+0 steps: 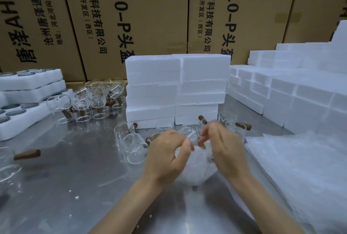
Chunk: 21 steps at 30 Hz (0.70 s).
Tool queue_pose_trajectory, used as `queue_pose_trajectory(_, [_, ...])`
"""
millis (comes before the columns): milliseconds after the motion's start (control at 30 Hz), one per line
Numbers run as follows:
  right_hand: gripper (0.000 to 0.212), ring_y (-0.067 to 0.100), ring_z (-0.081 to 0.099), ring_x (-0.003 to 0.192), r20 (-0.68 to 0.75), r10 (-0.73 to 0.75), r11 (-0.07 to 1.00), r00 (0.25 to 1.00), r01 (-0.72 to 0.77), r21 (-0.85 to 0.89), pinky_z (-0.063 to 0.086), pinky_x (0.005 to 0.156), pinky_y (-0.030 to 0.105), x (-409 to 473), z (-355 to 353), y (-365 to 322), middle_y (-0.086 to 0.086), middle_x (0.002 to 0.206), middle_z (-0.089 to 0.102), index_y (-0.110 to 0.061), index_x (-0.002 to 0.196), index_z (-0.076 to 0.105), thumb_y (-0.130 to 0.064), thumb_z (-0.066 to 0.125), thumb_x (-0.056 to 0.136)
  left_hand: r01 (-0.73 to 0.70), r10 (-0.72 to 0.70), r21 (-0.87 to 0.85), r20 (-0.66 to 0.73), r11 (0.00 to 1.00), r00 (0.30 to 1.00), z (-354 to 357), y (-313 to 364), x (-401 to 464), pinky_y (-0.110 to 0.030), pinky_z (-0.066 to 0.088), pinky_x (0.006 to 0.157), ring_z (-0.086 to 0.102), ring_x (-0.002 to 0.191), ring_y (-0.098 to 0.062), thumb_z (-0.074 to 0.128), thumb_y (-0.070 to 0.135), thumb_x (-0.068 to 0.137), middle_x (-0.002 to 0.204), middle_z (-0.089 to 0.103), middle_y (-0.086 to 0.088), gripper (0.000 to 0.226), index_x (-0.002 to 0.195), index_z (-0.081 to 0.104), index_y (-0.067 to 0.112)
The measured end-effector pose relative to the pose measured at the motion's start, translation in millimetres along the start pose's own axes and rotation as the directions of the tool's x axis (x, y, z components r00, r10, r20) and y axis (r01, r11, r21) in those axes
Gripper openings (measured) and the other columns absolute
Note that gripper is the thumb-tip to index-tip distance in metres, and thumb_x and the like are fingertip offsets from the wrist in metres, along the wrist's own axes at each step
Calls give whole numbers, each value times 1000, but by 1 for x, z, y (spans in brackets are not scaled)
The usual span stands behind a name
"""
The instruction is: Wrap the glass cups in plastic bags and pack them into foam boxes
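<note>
My hands: my left hand (pixel 166 155) and my right hand (pixel 224 146) both have fingers curled, pinching the top of the plastic bag (pixel 197 166) between them, low over the table (pixel 75 186).
The cup in hand: I judge a glass cup sits inside that bag, though the crinkled film hides nearly all of it; a dark bit by the bag's lower edge may be its wooden handle.
Slip risk: my grip is on thin film only, so if the bag tears or slides, the cup could drop onto the steel and crack.
Knock risk: bare cups (pixel 131 143) stand just beyond my knuckles, touching one another; a careless elbow or a swing of the bag could tip them.
Packing risk: a loose wrap could leave glass rubbing foam or its neighbour in the box.
Where it goes: the foam boxes (pixel 176 90) are stacked behind the cups; slotted foam trays (pixel 28 94) lie at far left.
Hard to tell: my fingertips blur; whether the bag's mouth is twisted closed, I cannot say.
Cut off: the sheets of bags (pixel 300 168) at right run out of view.
</note>
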State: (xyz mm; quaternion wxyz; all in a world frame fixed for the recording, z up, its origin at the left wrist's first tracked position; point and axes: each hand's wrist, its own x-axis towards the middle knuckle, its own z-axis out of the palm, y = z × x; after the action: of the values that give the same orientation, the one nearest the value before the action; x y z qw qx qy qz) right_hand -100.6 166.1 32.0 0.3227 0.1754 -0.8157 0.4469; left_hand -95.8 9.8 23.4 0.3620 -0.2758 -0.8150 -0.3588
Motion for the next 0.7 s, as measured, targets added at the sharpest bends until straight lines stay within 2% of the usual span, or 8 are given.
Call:
queue_pose_trajectory(67, [33, 2, 62, 77, -147, 200, 967, 969, -171, 187, 46, 69, 22, 22, -9, 7, -14, 74, 69, -26, 75, 58, -37, 30, 87, 156, -160, -67, -60, 985, 985, -1, 3, 22, -17, 41, 73, 58, 81, -1, 36, 42, 85, 76, 65, 21, 37, 75, 69, 26])
queue_pose_trajectory(133, [29, -8, 58, 78, -215, 342, 919, 915, -278, 279, 42, 63, 10, 52, -20, 20, -17, 78, 68, -28, 83, 59, -32, 32, 91, 307, -310, -100, -10, 946, 951, 4, 1, 51, -15, 39, 79, 55, 97, 5, 41, 43, 85, 95, 63, 27, 26, 90, 65, 35])
queue_pose_trajectory(167, [28, -6, 56, 81, -225, 399, 895, 889, -325, 305, 40, 64, 11, 69, -25, 28, -19, 82, 67, -28, 87, 59, -30, 31, 93, 369, -369, -123, 27, 921, 929, 7, -3, 67, -19, 39, 83, 54, 105, 2, 44, 40, 88, 107, 62, 23, 24, 101, 64, 34])
queue_pose_trajectory(267, [23, 13, 51, 97, -212, 537, 821, 817, -447, 356, 35, 76, 28, 119, -37, 53, -10, 101, 61, -22, 100, 52, -26, 29, 96, 489, -480, -155, 92, 858, 872, 20, -17, 112, -24, 33, 92, 44, 126, -11, 51, 27, 93, 133, 53, 7, 33, 125, 54, 23])
queue_pose_trajectory(367, [26, 19, 44, 89, -193, 624, 762, 757, -534, 367, 29, 65, 29, 154, -41, 69, 1, 102, 51, -16, 111, 46, -26, 29, 95, 541, -533, -177, 92, 822, 841, 33, -28, 142, -25, 30, 93, 37, 133, -16, 51, 26, 94, 141, 46, 1, 40, 133, 47, 19])
queue_pose_trajectory(467, [14, 17, 33, 66, -162, 674, 730, 720, -619, 289, 22, 56, 32, 174, -42, 74, 0, 76, 36, -19, 90, 39, -24, 27, 94, 542, -538, -181, 77, 820, 839, 46, -33, 153, -25, 29, 94, 33, 136, -16, 51, 25, 93, 145, 41, 1, 47, 138, 42, 17])
queue_pose_trajectory(533, [23, 16, 25, 58, -138, 678, 729, 722, -635, 256, 17, 51, 35, 184, -41, 75, -1, 68, 26, -23, 71, 25, -21, 25, 94, 523, -520, -155, 59, 838, 852, 52, -35, 155, -25, 28, 97, 32, 137, -17, 52, 25, 92, 147, 38, 1, 50, 140, 40, 16])
queue_pose_trajectory(700, [33, 14, 23, 55, -79, 580, 797, 811, -545, 259, 24, 49, 28, 195, -32, 67, -1, 65, 27, -19, 63, 27, -8, 27, 94, 510, -509, -116, 34, 853, 860, 60, -37, 157, -25, 27, 97, 28, 138, -17, 53, 24, 91, 150, 32, 2, 56, 143, 33, 16])
